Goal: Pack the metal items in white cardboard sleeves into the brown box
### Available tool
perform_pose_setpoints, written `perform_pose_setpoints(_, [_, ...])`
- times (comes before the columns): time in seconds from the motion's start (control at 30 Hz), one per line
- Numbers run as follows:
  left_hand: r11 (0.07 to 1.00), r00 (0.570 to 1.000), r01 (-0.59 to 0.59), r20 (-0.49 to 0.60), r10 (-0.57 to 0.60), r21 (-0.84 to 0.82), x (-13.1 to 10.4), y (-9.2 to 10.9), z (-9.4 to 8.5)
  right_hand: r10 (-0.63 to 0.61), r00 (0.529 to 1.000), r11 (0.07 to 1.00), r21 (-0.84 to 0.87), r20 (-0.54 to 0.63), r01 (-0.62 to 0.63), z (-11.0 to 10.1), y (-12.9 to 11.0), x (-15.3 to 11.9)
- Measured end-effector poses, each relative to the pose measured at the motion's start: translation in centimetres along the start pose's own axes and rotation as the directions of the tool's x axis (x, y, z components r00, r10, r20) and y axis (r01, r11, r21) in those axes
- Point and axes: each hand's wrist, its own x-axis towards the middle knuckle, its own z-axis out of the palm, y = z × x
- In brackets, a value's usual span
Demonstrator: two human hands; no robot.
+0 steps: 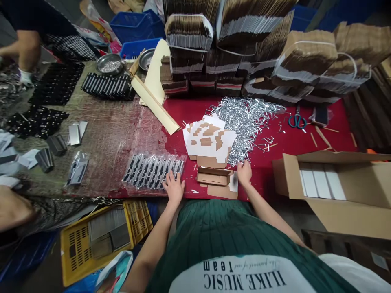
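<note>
My left hand (174,188) rests with fingers spread on the right end of a row of black-and-silver parts in clear plastic sleeves (149,171). My right hand (244,174) is closed at the near edge of a heap of small shiny bent metal pieces (244,122); what its fingertips pinch, if anything, is too small to tell. Between my hands stands an open small cardboard box (214,177), its brown inside showing. Just behind it lies a fanned stack of flat white-and-brown box blanks (210,138).
Tall bundles of strapped cardboard (189,32) line the back. Scissors (297,120) lie at right, above a large carton (295,175) holding white boxes. A yellow crate (73,252) sits below at left. Co-workers' arms (29,49) show at the left.
</note>
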Motion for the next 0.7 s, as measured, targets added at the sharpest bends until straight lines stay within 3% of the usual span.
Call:
perform_pose_setpoints(0.07, [0.992, 0.991, -0.118, 0.068, 0.115, 0.039, -0.1, 1.2, 0.4, 0.205, 0.977, 0.978, -0.035, 0.056, -0.204, 0.5, 0.1, 3.8])
perform_pose_setpoints(0.13, [0.974, 0.966, -0.222, 0.147, 0.215, 0.037, -0.3, 2.2, 0.9, 0.235, 0.965, 0.972, -0.046, 0.117, -0.231, 1.1, 0.0, 6.4])
perform_pose_setpoints(0.2, [0.973, 0.955, -0.231, 0.193, 0.223, 0.018, -0.1, 2.8, 1.4, 0.248, 0.959, 0.969, -0.047, 0.137, -0.244, 1.0, 0.3, 7.8])
perform_pose_setpoints(0.27, [0.988, 0.972, -0.155, 0.181, 0.152, 0.003, 0.7, 3.2, 1.7, 0.273, 0.95, 0.962, -0.057, 0.149, -0.268, 0.0, 1.3, 7.7])
perform_pose_setpoints(0.37, [0.998, 0.984, -0.044, 0.172, 0.052, -0.048, 2.9, 3.8, 2.1, 0.266, 0.961, 0.961, -0.096, 0.071, -0.258, -2.5, 3.0, 4.8])
perform_pose_setpoints(0.4, [0.997, 0.983, -0.025, 0.179, 0.039, -0.078, 3.6, 3.8, 2.2, 0.189, 0.982, 0.976, -0.115, 0.025, -0.185, -3.4, 3.4, 3.1])
perform_pose_setpoints(0.47, [0.988, 0.982, 0.006, 0.189, 0.024, -0.153, 4.4, 3.5, 2.6, -0.1, 0.994, 0.983, -0.153, 0.033, 0.104, -4.5, 3.2, -0.7])
perform_pose_setpoints(0.53, [0.966, 0.982, 0.05, 0.189, -0.002, -0.254, 4.4, 2.7, 2.8, -0.387, 0.906, 0.899, -0.147, 0.17, 0.412, -4.5, 2.1, -4.6])
perform_pose_setpoints(0.57, [0.946, 0.982, 0.075, 0.188, -0.016, -0.315, 4.0, 2.2, 2.8, -0.436, 0.872, 0.87, -0.144, 0.222, 0.472, -4.1, 1.3, -6.1])
perform_pose_setpoints(0.6, [0.92, 0.983, 0.097, 0.18, -0.029, -0.38, 3.4, 1.6, 2.5, -0.421, 0.877, 0.872, -0.164, 0.232, 0.461, -3.4, 0.5, -7.2])
perform_pose_setpoints(0.63, [0.89, 0.987, 0.101, 0.158, -0.033, -0.444, 2.5, 1.1, 2.0, -0.35, 0.914, 0.898, -0.204, 0.207, 0.39, -2.7, -0.2, -8.0])
perform_pose_setpoints(0.7, [0.832, 0.998, 0.013, 0.056, 0.022, -0.555, 0.6, 0.8, 0.6, -0.13, 0.975, 0.946, -0.273, 0.181, 0.176, -0.9, -1.1, -8.3])
